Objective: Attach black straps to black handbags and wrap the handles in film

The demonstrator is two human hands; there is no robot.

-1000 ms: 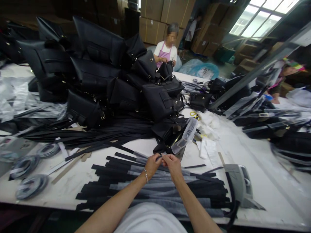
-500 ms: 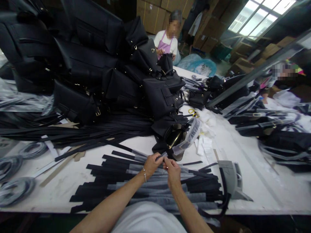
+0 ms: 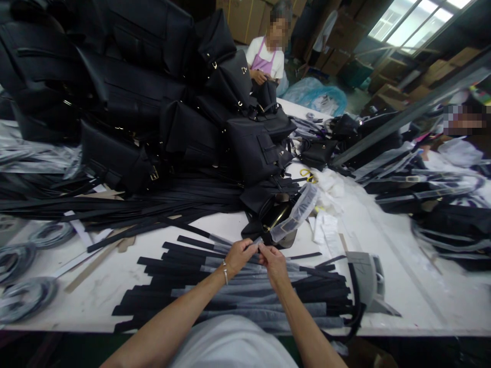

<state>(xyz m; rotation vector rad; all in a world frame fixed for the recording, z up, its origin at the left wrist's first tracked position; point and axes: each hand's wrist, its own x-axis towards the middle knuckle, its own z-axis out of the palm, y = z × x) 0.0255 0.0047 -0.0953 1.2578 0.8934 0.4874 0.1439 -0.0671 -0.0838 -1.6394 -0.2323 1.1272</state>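
Note:
My left hand (image 3: 238,254) and my right hand (image 3: 273,259) meet above a spread of flat black strips (image 3: 233,291) on the white table (image 3: 387,306). Both hands pinch the near end of a thin black strap (image 3: 256,242) wrapped in clear plastic (image 3: 295,214). The wrapped strap runs up and to the right toward a small black bag (image 3: 268,217) just beyond my fingers. A bracelet sits on my left wrist.
A tall heap of black bags (image 3: 153,97) fills the far left. Long black straps (image 3: 126,207) lie below it, tape rolls (image 3: 23,299) at the left edge. A grey tool (image 3: 364,283) rests at right. A person in a pink apron (image 3: 264,64) works across the table.
The camera view has dipped and shifted slightly. My hands stay pinched together on the wrapped strap, with only small finger movements.

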